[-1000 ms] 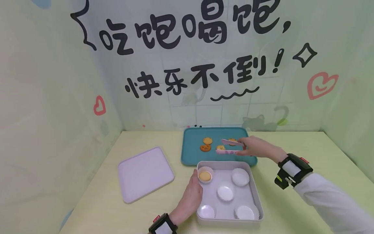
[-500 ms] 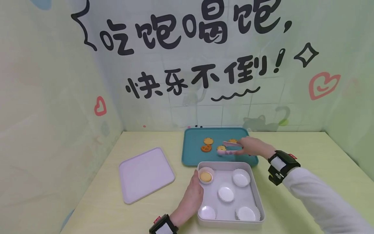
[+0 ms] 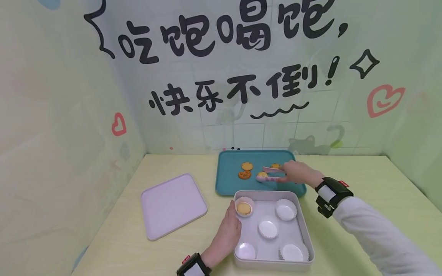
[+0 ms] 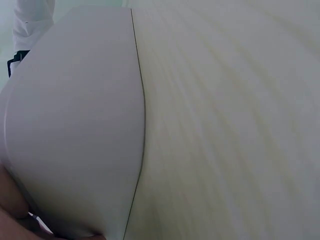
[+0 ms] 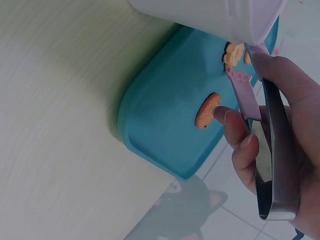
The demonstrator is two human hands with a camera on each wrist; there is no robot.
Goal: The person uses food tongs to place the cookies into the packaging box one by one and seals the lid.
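My right hand [image 3: 299, 173] holds pink-tipped metal tongs [image 5: 282, 170] low over the teal tray [image 3: 228, 186]. In the head view, the tong arms are spread, with the lower tip at a pale cookie [image 3: 262, 174]. Another round cookie [image 5: 207, 111] lies close to a fingertip in the right wrist view. My left hand [image 3: 226, 230] rests along the left side of the white square box [image 3: 309, 230], its fingers against the outer wall. Inside stand several white paper cups; the far-left cup [image 3: 249, 201] contains a round cookie [image 3: 243, 208].
A pretzel [image 3: 244, 174] and a round cookie [image 3: 246, 166] lie on the teal tray's left half. To the left, a lilac tray [image 3: 174, 207] sits on the pale wooden table [image 3: 117, 230]. A printed wall [image 3: 207, 134] stands behind the table.
My right hand and wrist have shifted slightly left over the teal tray, and the tongs' tips have drawn a little closer around the pale cookie. The left hand stays at the box.
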